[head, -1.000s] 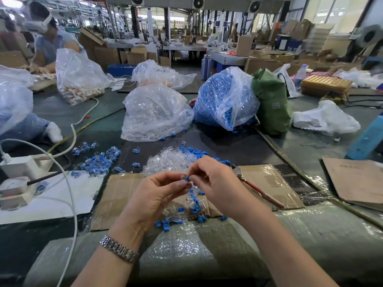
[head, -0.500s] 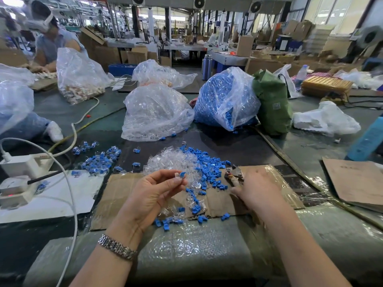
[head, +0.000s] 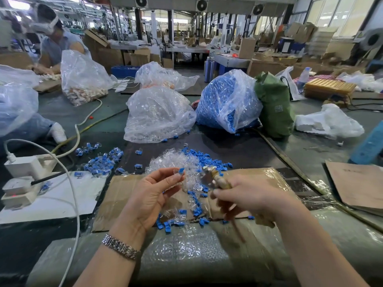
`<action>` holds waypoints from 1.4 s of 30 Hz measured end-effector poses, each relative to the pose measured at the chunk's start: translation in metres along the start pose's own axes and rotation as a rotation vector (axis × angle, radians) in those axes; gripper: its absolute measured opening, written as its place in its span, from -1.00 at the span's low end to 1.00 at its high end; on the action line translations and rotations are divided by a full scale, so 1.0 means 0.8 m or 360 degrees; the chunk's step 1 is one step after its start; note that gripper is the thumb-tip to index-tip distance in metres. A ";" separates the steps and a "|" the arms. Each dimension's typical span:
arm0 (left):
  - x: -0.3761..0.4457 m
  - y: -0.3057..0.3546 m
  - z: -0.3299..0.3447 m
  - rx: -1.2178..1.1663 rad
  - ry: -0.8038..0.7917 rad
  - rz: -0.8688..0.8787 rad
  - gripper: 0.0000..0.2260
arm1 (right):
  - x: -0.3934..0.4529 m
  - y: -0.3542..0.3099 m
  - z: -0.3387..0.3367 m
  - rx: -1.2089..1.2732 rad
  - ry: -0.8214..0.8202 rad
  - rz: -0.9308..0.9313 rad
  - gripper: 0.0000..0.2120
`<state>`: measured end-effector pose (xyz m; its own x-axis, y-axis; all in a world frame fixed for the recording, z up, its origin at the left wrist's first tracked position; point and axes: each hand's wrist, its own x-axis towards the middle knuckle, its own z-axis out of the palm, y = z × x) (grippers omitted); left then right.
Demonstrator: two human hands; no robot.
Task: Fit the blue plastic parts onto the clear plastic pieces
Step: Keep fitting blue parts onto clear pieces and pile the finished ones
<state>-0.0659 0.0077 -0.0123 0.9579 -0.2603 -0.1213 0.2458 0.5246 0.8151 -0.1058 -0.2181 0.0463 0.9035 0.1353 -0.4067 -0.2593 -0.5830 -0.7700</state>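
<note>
Left hand [head: 149, 195] pinches a clear piece with blue part [head: 180, 171] at its fingertips, right hand [head: 246, 195] grips blurred pliers [head: 217, 179] just right of it; risk: misaligned squeeze cracks clear plastic or pops blue part loose.

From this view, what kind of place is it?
Probably a factory assembly hall: bulk bags of blue parts and clear pieces, stacked cardboard boxes, another worker at the long table.
</note>
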 end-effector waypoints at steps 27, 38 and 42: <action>-0.010 -0.009 -0.009 0.0694 0.0034 0.0355 -0.81 | -0.006 -0.024 0.063 -0.0088 -0.0054 -0.0085 -0.60; 0.021 0.044 -0.067 0.1122 0.1159 0.0624 -0.69 | 0.030 0.036 -0.021 -0.0782 0.0794 0.0191 -0.77; 0.011 0.035 -0.052 0.1520 0.0934 0.0621 -0.79 | 0.050 0.058 -0.021 -0.1115 0.0909 0.0416 -0.72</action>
<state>-0.0448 0.0534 -0.0142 0.9262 0.3252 0.1907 -0.0497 -0.3960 0.9169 -0.0756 -0.2528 0.0027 0.9244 -0.3732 -0.0790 -0.3810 -0.9137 -0.1418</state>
